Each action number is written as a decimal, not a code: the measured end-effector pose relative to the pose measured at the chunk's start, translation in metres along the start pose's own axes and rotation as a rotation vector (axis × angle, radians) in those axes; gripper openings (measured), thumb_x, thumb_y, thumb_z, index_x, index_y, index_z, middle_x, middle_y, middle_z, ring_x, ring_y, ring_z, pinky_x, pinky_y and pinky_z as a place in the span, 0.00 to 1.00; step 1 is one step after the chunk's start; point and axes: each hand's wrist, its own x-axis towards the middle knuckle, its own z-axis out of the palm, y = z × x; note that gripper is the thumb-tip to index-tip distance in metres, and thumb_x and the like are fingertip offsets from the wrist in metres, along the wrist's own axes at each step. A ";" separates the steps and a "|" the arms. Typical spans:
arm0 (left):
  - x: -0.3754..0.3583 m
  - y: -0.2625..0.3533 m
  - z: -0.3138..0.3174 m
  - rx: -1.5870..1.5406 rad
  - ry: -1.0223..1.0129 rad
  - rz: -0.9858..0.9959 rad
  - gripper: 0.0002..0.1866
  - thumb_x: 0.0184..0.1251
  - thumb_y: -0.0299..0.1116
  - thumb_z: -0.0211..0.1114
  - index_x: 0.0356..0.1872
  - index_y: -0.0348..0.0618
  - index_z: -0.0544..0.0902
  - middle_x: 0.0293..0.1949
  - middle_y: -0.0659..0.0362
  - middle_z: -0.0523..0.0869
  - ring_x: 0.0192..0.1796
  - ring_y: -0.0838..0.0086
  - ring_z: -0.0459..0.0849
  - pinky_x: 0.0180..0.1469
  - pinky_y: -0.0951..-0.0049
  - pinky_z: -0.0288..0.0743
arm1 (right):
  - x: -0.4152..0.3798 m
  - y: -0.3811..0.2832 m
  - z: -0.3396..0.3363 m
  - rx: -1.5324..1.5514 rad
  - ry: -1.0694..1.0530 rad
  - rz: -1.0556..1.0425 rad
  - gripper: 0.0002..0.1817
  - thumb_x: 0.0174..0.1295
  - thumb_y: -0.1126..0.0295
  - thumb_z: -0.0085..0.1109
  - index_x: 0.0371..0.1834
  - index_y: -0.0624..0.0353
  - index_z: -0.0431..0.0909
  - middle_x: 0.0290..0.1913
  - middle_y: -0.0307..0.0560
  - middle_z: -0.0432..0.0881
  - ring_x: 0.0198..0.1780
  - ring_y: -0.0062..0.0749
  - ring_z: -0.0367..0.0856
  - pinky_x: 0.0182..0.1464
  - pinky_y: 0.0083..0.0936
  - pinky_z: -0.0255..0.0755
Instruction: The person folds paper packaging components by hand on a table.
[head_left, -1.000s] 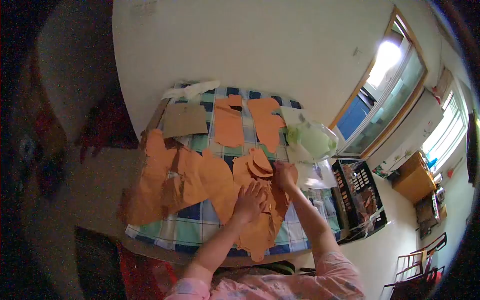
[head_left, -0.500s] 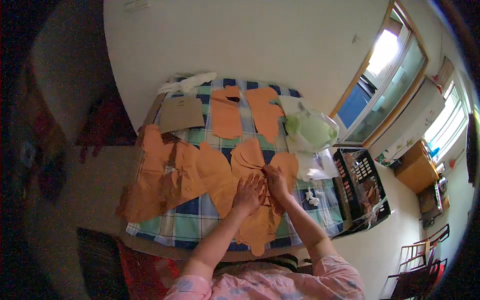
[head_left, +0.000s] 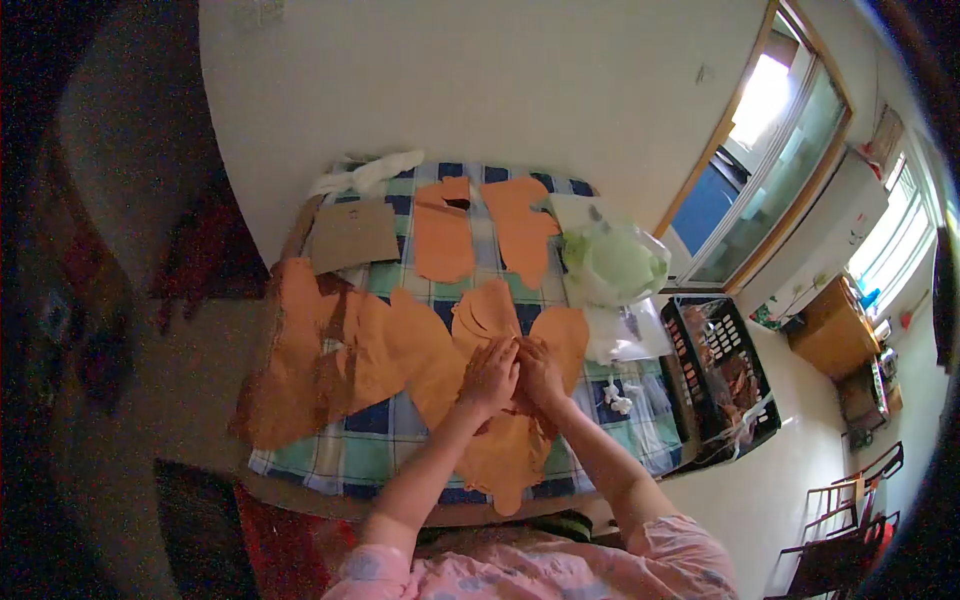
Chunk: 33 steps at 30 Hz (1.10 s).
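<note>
Several orange, shiny cut-out pieces, like leather or coated sheet, lie on the checked cloth; one stack of curved pieces (head_left: 483,310) is right in front of my hands. My left hand (head_left: 490,378) rests on the orange material with its fingers stretched forward. Close beside it, my right hand (head_left: 541,373) has bent fingers that seem to pinch the edge of an orange piece. The fingertips of both hands nearly meet, and what lies under them is hidden. A long orange piece (head_left: 505,462) with a rounded tab spreads toward my body.
A checked cloth (head_left: 385,415) covers the table. Farther back lie a brown board (head_left: 353,238), two orange cut-outs (head_left: 442,245) and a white cloth (head_left: 372,172). On the right are a pale green plastic bag (head_left: 612,265), white scraps (head_left: 618,400) and a black crate (head_left: 722,380).
My left hand has drawn its spread fingers together and come closer to my right. My right hand has shifted slightly left and down. The view has tilted a little.
</note>
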 end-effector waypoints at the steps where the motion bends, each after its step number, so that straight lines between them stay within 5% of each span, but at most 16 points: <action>1: 0.009 0.002 -0.003 0.004 0.003 0.024 0.22 0.67 0.36 0.52 0.59 0.38 0.71 0.61 0.47 0.73 0.65 0.54 0.68 0.67 0.50 0.56 | -0.002 0.001 0.001 -0.001 -0.003 -0.010 0.22 0.51 0.75 0.54 0.53 0.64 0.75 0.56 0.55 0.76 0.60 0.48 0.72 0.64 0.38 0.62; 3: 0.030 -0.007 0.002 0.053 -0.065 0.039 0.22 0.65 0.34 0.53 0.59 0.39 0.72 0.62 0.49 0.72 0.66 0.55 0.67 0.68 0.51 0.56 | -0.006 -0.004 0.000 -0.045 -0.044 0.054 0.21 0.52 0.74 0.54 0.52 0.64 0.75 0.56 0.54 0.76 0.60 0.47 0.72 0.64 0.38 0.62; 6: 0.049 -0.014 -0.004 0.196 -0.101 0.038 0.23 0.63 0.32 0.55 0.60 0.42 0.72 0.64 0.51 0.69 0.67 0.57 0.65 0.68 0.53 0.56 | 0.003 -0.032 -0.025 0.557 -0.079 0.413 0.20 0.53 0.73 0.53 0.52 0.63 0.75 0.56 0.53 0.76 0.60 0.47 0.72 0.64 0.38 0.62; 8: 0.053 -0.020 -0.014 0.293 -0.162 0.062 0.23 0.61 0.31 0.56 0.60 0.44 0.72 0.66 0.53 0.67 0.68 0.59 0.63 0.68 0.54 0.56 | 0.003 -0.029 -0.028 0.590 -0.042 0.360 0.20 0.53 0.73 0.53 0.52 0.62 0.75 0.57 0.53 0.75 0.61 0.47 0.71 0.64 0.39 0.62; 10: 0.055 -0.037 -0.013 0.373 -0.290 0.123 0.24 0.60 0.32 0.58 0.60 0.45 0.73 0.66 0.54 0.66 0.69 0.62 0.62 0.69 0.54 0.56 | -0.003 -0.005 -0.006 0.026 0.053 -0.048 0.21 0.53 0.74 0.52 0.53 0.62 0.73 0.58 0.53 0.74 0.62 0.46 0.70 0.65 0.40 0.60; 16: 0.060 -0.074 0.007 0.289 -0.307 0.174 0.20 0.60 0.37 0.60 0.54 0.46 0.75 0.61 0.58 0.72 0.67 0.63 0.66 0.67 0.51 0.58 | -0.007 -0.009 0.000 -0.013 0.203 0.019 0.23 0.54 0.74 0.51 0.56 0.60 0.69 0.59 0.52 0.71 0.65 0.45 0.65 0.67 0.45 0.56; 22: 0.073 -0.041 -0.022 0.341 -0.375 0.007 0.20 0.60 0.36 0.58 0.54 0.41 0.74 0.58 0.52 0.75 0.62 0.59 0.72 0.64 0.51 0.61 | -0.006 0.002 0.005 0.070 0.038 0.003 0.21 0.54 0.74 0.52 0.53 0.60 0.73 0.59 0.50 0.73 0.65 0.46 0.66 0.68 0.45 0.53; 25: 0.080 -0.044 0.009 0.173 -0.111 0.109 0.22 0.62 0.36 0.55 0.56 0.37 0.73 0.58 0.49 0.75 0.62 0.58 0.72 0.66 0.48 0.57 | -0.006 0.006 0.015 0.078 0.141 -0.037 0.21 0.53 0.73 0.52 0.53 0.60 0.74 0.59 0.49 0.73 0.64 0.44 0.67 0.68 0.45 0.54; 33: 0.107 -0.038 0.017 0.359 -0.350 -0.159 0.30 0.68 0.39 0.44 0.69 0.38 0.57 0.70 0.53 0.60 0.73 0.63 0.55 0.70 0.47 0.48 | -0.006 0.003 0.010 -0.086 0.016 0.005 0.20 0.55 0.72 0.52 0.53 0.59 0.75 0.58 0.48 0.75 0.63 0.41 0.69 0.68 0.45 0.54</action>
